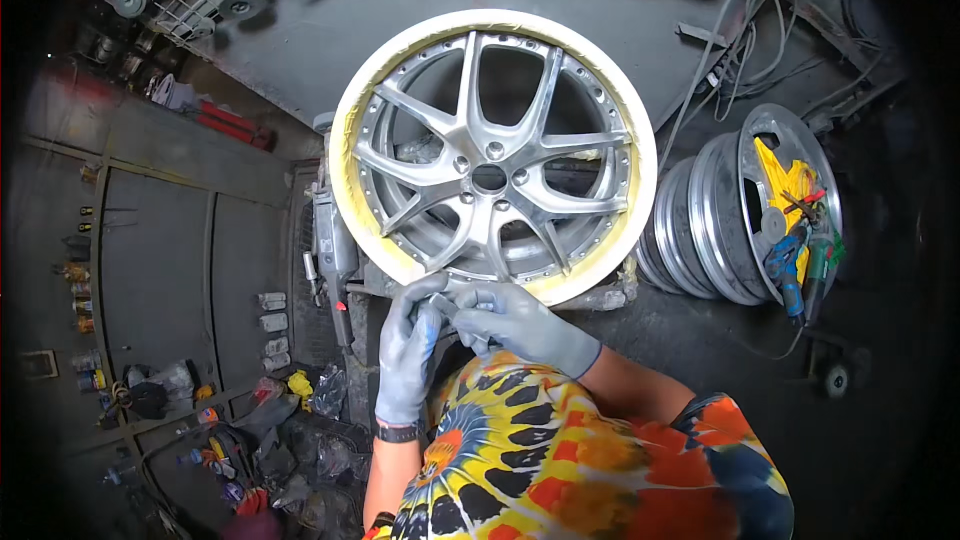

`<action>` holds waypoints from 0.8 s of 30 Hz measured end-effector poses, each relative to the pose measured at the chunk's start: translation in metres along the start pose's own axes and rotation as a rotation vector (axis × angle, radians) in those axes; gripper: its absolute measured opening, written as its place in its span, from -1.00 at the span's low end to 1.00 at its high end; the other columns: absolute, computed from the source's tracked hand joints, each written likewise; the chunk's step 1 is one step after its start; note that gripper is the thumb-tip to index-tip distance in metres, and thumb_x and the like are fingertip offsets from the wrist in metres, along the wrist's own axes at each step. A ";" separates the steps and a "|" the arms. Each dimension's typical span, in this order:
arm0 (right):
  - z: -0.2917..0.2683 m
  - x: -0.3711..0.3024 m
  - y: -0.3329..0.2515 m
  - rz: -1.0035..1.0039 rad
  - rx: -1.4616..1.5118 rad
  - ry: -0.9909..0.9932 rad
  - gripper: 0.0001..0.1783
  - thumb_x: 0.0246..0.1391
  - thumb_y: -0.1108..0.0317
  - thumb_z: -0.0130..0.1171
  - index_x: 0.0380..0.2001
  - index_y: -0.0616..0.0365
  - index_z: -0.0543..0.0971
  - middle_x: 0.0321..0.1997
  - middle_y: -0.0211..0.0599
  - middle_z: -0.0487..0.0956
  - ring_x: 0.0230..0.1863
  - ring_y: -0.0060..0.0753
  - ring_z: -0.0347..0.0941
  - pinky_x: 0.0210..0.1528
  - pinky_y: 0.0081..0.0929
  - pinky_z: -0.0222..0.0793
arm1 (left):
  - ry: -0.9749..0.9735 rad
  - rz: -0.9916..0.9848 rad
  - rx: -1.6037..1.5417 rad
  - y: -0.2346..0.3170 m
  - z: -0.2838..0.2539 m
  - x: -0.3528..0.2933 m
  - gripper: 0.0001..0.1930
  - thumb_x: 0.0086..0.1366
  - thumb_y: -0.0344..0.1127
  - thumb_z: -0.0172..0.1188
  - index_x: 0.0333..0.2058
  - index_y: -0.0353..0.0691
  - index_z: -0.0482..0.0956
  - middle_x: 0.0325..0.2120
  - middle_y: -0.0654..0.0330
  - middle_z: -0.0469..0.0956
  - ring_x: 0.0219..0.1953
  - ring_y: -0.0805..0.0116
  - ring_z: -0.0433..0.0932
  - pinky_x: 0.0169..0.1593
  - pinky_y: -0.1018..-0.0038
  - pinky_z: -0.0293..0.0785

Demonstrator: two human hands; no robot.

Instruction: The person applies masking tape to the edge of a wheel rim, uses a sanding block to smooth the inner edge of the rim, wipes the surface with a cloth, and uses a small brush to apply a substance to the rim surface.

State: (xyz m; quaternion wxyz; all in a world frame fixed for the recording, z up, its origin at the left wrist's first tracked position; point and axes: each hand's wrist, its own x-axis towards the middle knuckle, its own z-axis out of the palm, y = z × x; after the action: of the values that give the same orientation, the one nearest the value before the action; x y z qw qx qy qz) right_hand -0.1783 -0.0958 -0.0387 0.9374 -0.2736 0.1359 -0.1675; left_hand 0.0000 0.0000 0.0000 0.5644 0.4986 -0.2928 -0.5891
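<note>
I see the gloved left hand [407,355] pointing toward the far side, fingers [424,288] bent; close by, the gloved right hand [528,326] angles leftward, its bare forearm [637,377] slanting from the near right.

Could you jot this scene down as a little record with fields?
Main thing: silver wheel, yellow-and-white rim
Left grip: gloved, by the wheel's lower edge
Right grip: gloved, close beside the left
Between them: small grey piece, too unclear to identify
To the right: other wheels, yellow cloth, blue tool, green tool
</note>
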 end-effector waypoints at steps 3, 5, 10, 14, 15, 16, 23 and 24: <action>0.005 0.002 -0.011 -0.028 -0.449 0.161 -0.71 0.48 0.18 0.29 0.02 0.19 0.65 -0.30 -0.36 0.67 -0.34 -0.60 0.59 -0.24 -0.53 0.55 | 0.251 0.086 0.242 -0.002 0.004 -0.003 -0.71 0.58 -0.26 0.29 0.14 -0.28 0.64 0.03 0.07 0.67 0.09 0.31 0.61 0.27 0.34 0.49; -0.009 -0.009 -0.036 0.035 -0.561 0.097 -0.71 0.49 0.16 0.26 -0.02 0.19 0.66 -0.32 -0.39 0.67 -0.36 -0.60 0.59 -0.26 -0.54 0.55 | 0.173 0.307 0.587 -0.013 0.013 0.015 -0.75 0.62 -0.23 0.23 0.02 -0.33 0.68 0.06 0.15 0.63 0.05 0.39 0.60 0.16 0.40 0.52; -0.029 -0.016 -0.142 -0.588 -1.331 0.582 -0.84 0.38 0.31 0.31 -0.11 0.16 0.67 -0.26 -0.22 0.66 -0.19 -0.37 0.66 -0.10 -0.36 0.60 | 0.643 0.303 0.320 -0.025 -0.014 0.043 -0.59 0.67 -0.19 0.12 0.28 -0.38 0.51 0.02 0.15 0.63 0.05 0.44 0.58 0.13 0.42 0.55; -0.080 -0.020 -0.235 -0.923 -1.290 1.037 -0.75 0.37 0.27 0.25 -0.16 0.26 0.73 -0.13 -0.19 0.71 -0.04 -0.40 0.60 0.08 -0.36 0.50 | 1.073 0.205 0.599 -0.151 -0.156 0.061 -0.59 0.71 -0.14 -0.01 0.23 -0.36 0.54 -0.01 0.11 0.67 -0.07 0.41 0.66 -0.07 0.44 0.63; -0.094 -0.028 -0.248 -0.738 -1.195 1.090 -0.72 0.37 0.24 0.23 -0.16 0.27 0.74 -0.12 -0.21 0.72 -0.05 -0.43 0.58 0.08 -0.39 0.48 | 0.872 0.027 0.284 -0.144 -0.137 0.063 -0.57 0.72 -0.10 -0.07 0.21 -0.34 0.55 -0.05 0.11 0.70 -0.18 0.38 0.69 -0.17 0.41 0.66; -0.104 -0.031 -0.252 -0.738 -1.198 1.107 -0.72 0.37 0.24 0.23 -0.16 0.27 0.74 -0.12 -0.21 0.72 -0.05 -0.43 0.58 0.08 -0.39 0.48 | 0.664 -0.148 -0.026 -0.141 -0.123 0.063 -0.54 0.73 -0.06 -0.13 0.19 -0.32 0.56 -0.09 0.10 0.73 -0.28 0.35 0.72 -0.26 0.38 0.69; -0.132 -0.024 -0.239 -0.828 -0.952 0.837 -0.64 0.41 0.18 0.16 -0.16 0.28 0.75 -0.13 -0.33 0.71 -0.06 -0.48 0.56 0.15 -0.48 0.41 | 0.497 -0.214 -0.039 -0.153 -0.135 0.075 -0.41 0.71 0.20 -0.12 0.28 -0.20 0.54 0.03 0.12 0.74 -0.11 0.28 0.81 -0.19 0.35 0.82; -0.137 -0.025 -0.239 -0.815 -0.959 0.873 -0.64 0.44 0.20 0.11 -0.13 0.28 0.75 -0.09 -0.32 0.72 -0.01 -0.48 0.57 0.20 -0.47 0.40 | 0.464 -0.183 -0.038 -0.155 -0.131 0.080 -0.39 0.70 0.21 -0.08 0.31 -0.21 0.53 0.07 0.15 0.72 -0.03 0.30 0.80 -0.09 0.34 0.81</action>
State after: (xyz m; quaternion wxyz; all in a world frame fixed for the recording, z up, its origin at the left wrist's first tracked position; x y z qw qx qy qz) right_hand -0.3057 -0.3398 -0.0133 0.4412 -0.5880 0.4401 -0.5157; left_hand 0.0733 -0.0180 -0.2046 0.5701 0.6343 -0.0979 -0.5129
